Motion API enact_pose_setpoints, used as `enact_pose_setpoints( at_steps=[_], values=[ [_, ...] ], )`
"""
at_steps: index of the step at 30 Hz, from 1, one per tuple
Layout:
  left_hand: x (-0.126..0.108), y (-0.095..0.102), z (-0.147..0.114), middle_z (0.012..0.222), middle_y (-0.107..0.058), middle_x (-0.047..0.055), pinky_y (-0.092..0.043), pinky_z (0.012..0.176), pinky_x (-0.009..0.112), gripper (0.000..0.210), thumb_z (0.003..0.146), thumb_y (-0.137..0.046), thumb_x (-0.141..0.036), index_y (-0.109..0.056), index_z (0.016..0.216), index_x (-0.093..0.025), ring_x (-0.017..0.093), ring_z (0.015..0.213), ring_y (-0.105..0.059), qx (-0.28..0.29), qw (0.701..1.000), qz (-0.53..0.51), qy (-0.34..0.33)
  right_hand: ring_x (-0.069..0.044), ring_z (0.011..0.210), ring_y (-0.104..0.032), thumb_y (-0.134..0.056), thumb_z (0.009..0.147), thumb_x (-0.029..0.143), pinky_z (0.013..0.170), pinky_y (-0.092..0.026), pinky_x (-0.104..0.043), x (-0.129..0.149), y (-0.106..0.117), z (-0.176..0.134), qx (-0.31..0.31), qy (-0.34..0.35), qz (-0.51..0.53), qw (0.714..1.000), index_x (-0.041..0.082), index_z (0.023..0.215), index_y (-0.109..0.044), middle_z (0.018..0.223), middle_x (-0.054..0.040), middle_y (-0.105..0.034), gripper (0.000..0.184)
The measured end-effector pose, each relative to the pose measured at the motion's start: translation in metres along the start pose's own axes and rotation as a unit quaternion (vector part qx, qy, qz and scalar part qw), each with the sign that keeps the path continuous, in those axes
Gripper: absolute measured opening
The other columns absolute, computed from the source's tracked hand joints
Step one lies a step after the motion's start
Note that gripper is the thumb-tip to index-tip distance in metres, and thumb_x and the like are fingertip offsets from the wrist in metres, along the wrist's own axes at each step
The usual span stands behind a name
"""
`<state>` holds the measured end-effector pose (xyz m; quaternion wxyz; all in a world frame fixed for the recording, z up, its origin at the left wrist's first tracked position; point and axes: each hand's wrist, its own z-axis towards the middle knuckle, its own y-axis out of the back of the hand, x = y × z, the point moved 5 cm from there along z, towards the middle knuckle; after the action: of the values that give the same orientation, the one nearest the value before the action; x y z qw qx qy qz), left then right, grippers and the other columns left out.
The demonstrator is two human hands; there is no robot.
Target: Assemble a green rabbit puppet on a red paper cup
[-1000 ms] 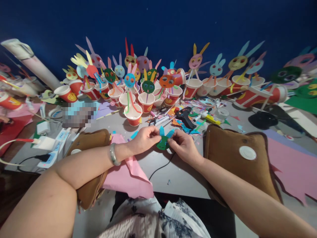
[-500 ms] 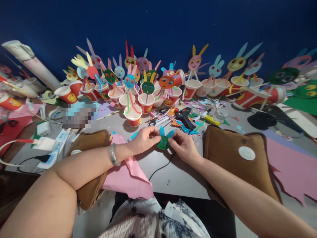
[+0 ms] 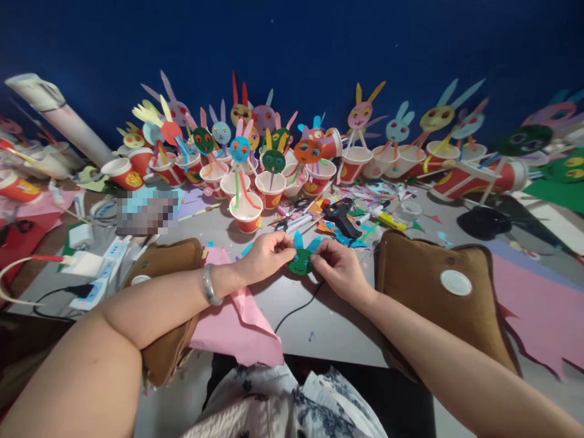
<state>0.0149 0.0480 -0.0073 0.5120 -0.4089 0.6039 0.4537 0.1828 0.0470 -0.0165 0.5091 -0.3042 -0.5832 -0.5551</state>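
Observation:
Between my hands is a green paper rabbit face [image 3: 300, 263] with two blue ears, drawn or stuck-on eyes and a small mouth. My left hand [image 3: 270, 257] pinches its left edge between thumb and fingers. On the opposite edge, my right hand [image 3: 340, 267] grips it the same way, close to the right ear. The face is held above the grey table [image 3: 292, 328], its front turned towards me. Under my left forearm lies a crumpled sheet of pink paper [image 3: 241, 337].
Paper cups with rabbit-faced straw figures, such as one red cup [image 3: 246, 222], line the back. A black glue gun [image 3: 342, 217] lies among scraps and pens. Brown cushions flank my arms, the right cushion [image 3: 424, 286] being larger in view. A power strip [image 3: 104, 274] sits left.
Both hands keep their hold on the green rabbit face, which has tilted very slightly. Otherwise the scene looks the same.

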Motion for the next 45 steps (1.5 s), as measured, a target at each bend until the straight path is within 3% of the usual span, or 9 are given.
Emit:
enact_pose_setpoints(
  at_steps=[10,24,31,45],
  values=[
    [-0.0014,0.0004,0.0008,0.06,-0.054,-0.004,-0.041,0.056,0.021,0.005,0.072,-0.06,-0.019,-0.057,0.068,-0.016,0.009,0.059,-0.051,0.001,1.0,0.01,-0.014,-0.013,0.059,-0.047,-0.056,0.081,0.027,0.055,-0.037,-0.026,-0.0032,0.0006,0.0007,0.004,0.02,-0.026,0.999,0.022,0.07,-0.049,0.06,0.002,-0.052,0.014],
    [-0.0069,-0.0027,-0.0018,0.062,-0.056,-0.005,-0.045,0.057,0.021,0.005,0.07,-0.062,-0.014,-0.057,0.071,-0.015,0.008,0.055,-0.052,0.022,0.999,-0.014,0.023,-0.012,0.057,-0.045,-0.057,0.078,0.024,0.053,-0.035,-0.025,0.0011,0.0025,0.0,-0.003,0.011,-0.007,1.0,0.022,0.068,-0.049,0.058,0.0034,-0.049,0.013],
    [-0.0087,-0.0065,-0.0037,0.06,-0.055,-0.005,-0.047,0.058,0.02,0.009,0.073,-0.065,-0.02,-0.058,0.071,-0.015,0.007,0.055,-0.052,0.061,0.997,-0.029,0.03,-0.012,0.055,-0.045,-0.057,0.078,0.024,0.053,-0.036,-0.026,0.0048,-0.0006,-0.0009,0.027,0.01,0.003,1.0,0.022,0.068,-0.05,0.058,0.0032,-0.051,0.012],
    [-0.0016,-0.0046,-0.0015,0.063,-0.052,-0.004,-0.04,0.055,0.02,0.016,0.072,-0.065,-0.027,-0.055,0.069,-0.014,0.008,0.059,-0.049,0.051,0.999,0.0,0.006,-0.012,0.058,-0.046,-0.059,0.078,0.026,0.054,-0.038,-0.025,0.0027,-0.0032,-0.0023,0.048,0.004,0.019,0.999,0.021,0.069,-0.052,0.062,0.0021,-0.053,0.013]
  ],
)
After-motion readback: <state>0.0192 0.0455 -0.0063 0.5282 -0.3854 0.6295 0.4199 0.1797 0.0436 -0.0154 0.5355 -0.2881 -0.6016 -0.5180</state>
